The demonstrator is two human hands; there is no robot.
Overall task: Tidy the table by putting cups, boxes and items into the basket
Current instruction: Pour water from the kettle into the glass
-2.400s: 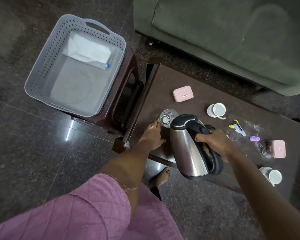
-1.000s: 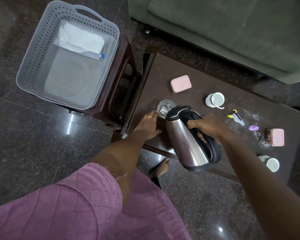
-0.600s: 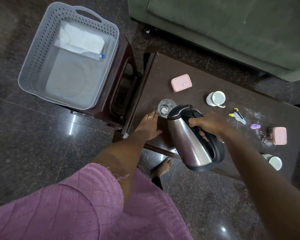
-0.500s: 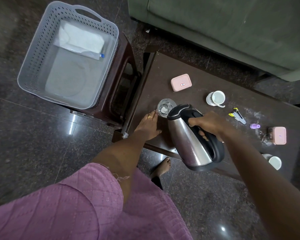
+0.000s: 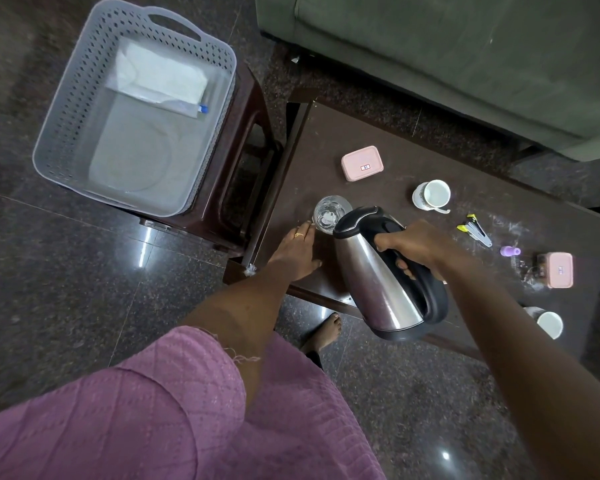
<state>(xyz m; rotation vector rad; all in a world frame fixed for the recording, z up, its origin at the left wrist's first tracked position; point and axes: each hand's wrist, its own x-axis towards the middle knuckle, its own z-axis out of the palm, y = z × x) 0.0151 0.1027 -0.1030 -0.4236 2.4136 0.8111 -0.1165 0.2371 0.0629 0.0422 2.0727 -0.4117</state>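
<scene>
Little has changed: the right hand (image 5: 418, 249) stays clenched on the tilted steel kettle (image 5: 378, 275), spout over the glass (image 5: 329, 213); the left hand (image 5: 297, 252) still rests flat, open, at the worktop's (image 5: 378, 133) left edge.

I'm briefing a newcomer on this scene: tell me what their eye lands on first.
First, the steel kettle, held tilted by the right hand with its spout over a clear glass at the table's near left corner. The left hand rests flat beside that glass. Further left, a grey basket sits on a stool.
</scene>
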